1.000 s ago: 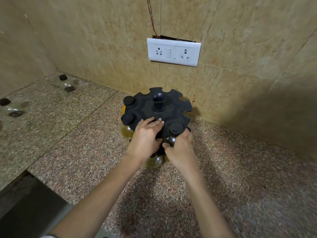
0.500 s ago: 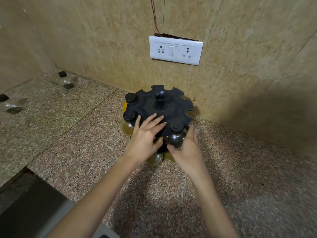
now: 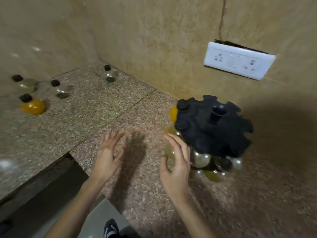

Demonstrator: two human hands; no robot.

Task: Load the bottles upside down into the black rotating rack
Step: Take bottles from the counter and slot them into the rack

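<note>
Speckled granite counter (image 3: 106, 107) carries the black rack (image 3: 214, 127) on the right, partly loaded, and both hands, left hand (image 3: 107, 157) and right hand (image 3: 176, 165), have left it with fingers spread and empty, probably going toward the loose bottles (image 3: 32, 105) far left.

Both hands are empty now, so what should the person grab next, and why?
Probably the left hand should reach toward the loose bottles in the corner, maybe the orange bottle. Both it and the right hand are open and empty, the black rack still shows free notches along its rim, and several capped bottles wait on the counter.
</note>
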